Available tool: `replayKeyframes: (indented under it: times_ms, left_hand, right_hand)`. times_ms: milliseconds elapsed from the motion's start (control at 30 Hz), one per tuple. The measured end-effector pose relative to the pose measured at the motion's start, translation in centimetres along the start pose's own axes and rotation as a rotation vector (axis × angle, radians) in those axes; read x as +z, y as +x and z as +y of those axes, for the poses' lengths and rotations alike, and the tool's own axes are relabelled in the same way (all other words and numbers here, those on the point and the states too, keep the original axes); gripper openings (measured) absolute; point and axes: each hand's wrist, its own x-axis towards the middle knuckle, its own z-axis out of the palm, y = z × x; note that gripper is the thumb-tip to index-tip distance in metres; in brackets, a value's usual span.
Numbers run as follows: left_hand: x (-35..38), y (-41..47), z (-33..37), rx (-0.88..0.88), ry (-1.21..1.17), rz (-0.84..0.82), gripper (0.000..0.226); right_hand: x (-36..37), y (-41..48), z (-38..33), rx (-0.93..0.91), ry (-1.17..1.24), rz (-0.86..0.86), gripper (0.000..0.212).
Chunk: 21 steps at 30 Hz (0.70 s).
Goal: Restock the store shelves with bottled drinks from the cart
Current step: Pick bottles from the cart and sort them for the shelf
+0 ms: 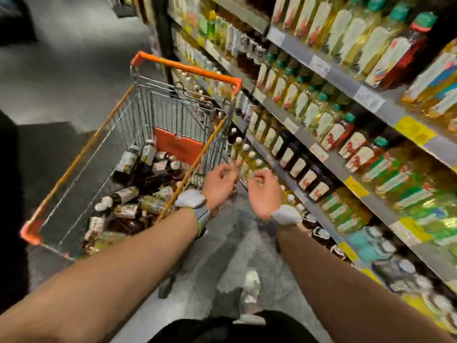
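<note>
Bottles (138, 194) were all down in the cart (185, 68), heaped in the near half of the basket, just left of the person. Only one view to go on, the head camera, and it was pretty smeared.

Left hand (217, 184) hung just beside the cart's right rim, with the right hand (264, 191) next to it on the side of the shelves (321, 68). Both had fingers loosely curled and, as far as I could tell, nothing in them. So I'd call it the reach for the next bottle, not a placement.

Doing it well, imo: go for one lying on top of the heap rather than digging. Take it round the body, not the cap, and turn it upright before it gets to the shelf, label out, to match the rows standing there.

Orientation-wise the pile was a mess. Most lay on their sides, long axis roughly flat along the basket floor, caps pointing every which way. One dark bottle (125, 194) had its white cap aimed toward the cart's left side. A leaning pair (148, 153) at the far end of the heap sat closer to upright, caps up.
</note>
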Motion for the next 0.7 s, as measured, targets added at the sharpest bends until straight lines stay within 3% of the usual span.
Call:
replayKeyframes:
  times_ms: [133,267,433,700]
  left_hand:
    - [-2.1,1.7,-1.4,-0.109,-0.04,0.13,0.016]
    - [-4.4,3.7,-1.3,-0.235,-0.135,0.293,0.038]
    - [-6.8,5.1,-1.8,-0.288,-0.242,0.479,0.02]
    - [-13.1,4.6,-7.6,-0.446,-0.342,0.762,0.017]
  right_hand:
    - [3.9,2.6,-1.0,-0.085,0.046,-0.15,0.025]
    - [7.6,5.8,-2.6,-0.154,0.072,-0.372,0.021]
    - [11.6,7.9,-4.7,-0.239,0.078,-0.543,0.02]
    - [21.8,5.4,-8.1,-0.332,-0.017,-0.86,0.025]
